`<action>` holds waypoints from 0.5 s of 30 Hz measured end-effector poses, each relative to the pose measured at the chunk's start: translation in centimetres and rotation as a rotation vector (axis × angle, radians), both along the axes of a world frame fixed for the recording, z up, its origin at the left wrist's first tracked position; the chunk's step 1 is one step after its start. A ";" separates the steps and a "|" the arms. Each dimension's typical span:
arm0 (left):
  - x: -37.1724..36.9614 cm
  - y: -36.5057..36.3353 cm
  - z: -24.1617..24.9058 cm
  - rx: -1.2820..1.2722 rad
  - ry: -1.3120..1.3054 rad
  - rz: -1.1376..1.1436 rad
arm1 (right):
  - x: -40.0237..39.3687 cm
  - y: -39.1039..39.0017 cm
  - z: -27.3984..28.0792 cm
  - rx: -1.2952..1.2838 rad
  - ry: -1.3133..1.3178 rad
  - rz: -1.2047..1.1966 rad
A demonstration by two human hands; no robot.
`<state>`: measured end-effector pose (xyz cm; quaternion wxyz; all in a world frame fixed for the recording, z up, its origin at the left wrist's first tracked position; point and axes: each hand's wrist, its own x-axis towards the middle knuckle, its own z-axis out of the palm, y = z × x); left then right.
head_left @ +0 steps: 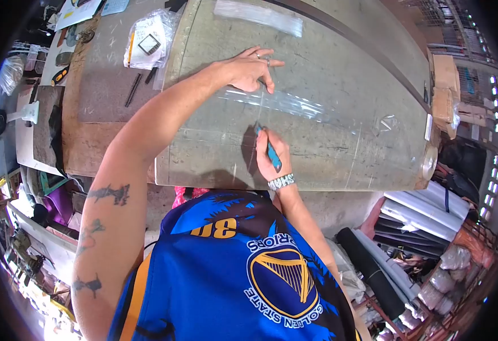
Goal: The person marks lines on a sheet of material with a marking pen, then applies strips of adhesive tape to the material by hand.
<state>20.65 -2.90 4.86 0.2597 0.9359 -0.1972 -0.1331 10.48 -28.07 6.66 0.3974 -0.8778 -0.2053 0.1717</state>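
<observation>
My left hand [251, 69] lies on the far side of the worktable [203, 153], fingers spread and pressed down at the edge of a clear plastic strip [294, 105]. Nearer my body, my right hand [274, 152] is wrapped round a blue cutter knife [273, 156]. Its tip points away from me, close over the table surface and just on the near side of the strip. A thin pale line runs across the table between the two hands.
Another clear strip [258, 17] lies at the back, beside a long dark bar [351, 31]. To the left are a plastic packet with papers [146, 42] and a thin black rod [133, 90]. Cardboard boxes [445, 85] and material rolls [425, 213] stand at the right.
</observation>
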 end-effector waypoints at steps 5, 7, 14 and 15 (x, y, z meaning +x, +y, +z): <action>-3.5 0.5 -2.1 -0.109 -0.179 0.264 | 0.6 -5.5 3.0 0.062 -0.083 0.068; -7.2 -0.2 -2.1 -0.063 -0.311 0.461 | 2.6 -8.9 2.9 0.078 -0.238 0.060; -17.0 -9.8 -2.3 0.163 -0.479 0.938 | 8.1 -17.5 0.2 -0.360 -0.216 0.219; -17.2 -10.8 -2.1 0.165 -0.440 0.995 | 8.7 -17.8 -0.1 -0.364 -0.218 0.251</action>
